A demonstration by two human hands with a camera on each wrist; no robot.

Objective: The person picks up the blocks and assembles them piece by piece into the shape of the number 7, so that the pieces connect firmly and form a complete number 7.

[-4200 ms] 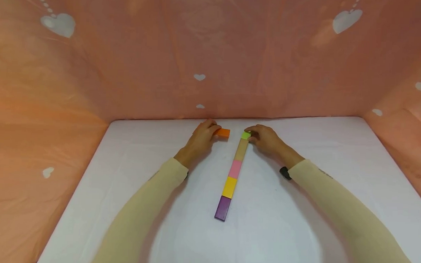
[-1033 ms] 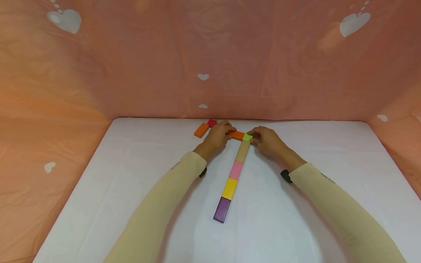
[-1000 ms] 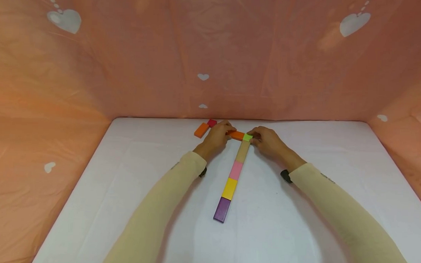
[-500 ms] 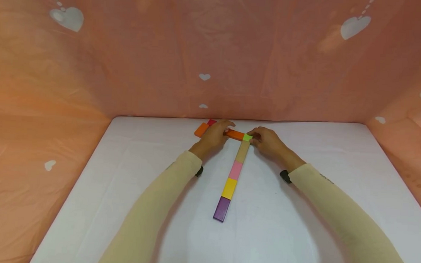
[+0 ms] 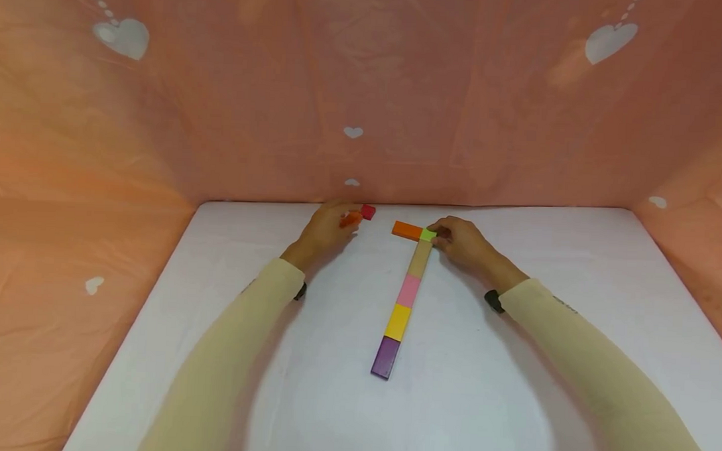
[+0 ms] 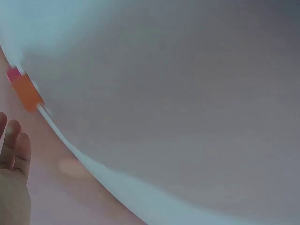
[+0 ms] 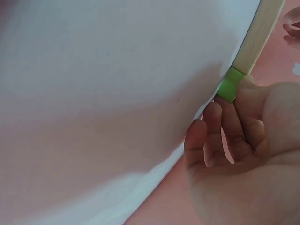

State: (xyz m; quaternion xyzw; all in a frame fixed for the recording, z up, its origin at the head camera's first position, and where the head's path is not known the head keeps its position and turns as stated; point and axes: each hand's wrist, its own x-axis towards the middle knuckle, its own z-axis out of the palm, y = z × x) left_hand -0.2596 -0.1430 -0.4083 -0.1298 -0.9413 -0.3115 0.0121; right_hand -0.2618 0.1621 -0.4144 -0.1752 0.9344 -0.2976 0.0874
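Observation:
A row of flat blocks lies on the white table: purple, yellow, pink, bare wood, then light green at the far end. My right hand pinches the green block between thumb and finger, plainest in the right wrist view. An orange block meets the green one from the left. Another orange block is partly hidden by my left hand, whose fingers reach around it without a visible grip. Beside that block lies a red one.
The white table ends close behind the blocks at an orange-pink sheet printed with white hearts. The same sheet rises along both sides.
My left hand has set an orange block against the green one, let go, and moved left to the other orange block. My right hand keeps its pinch on the green block.

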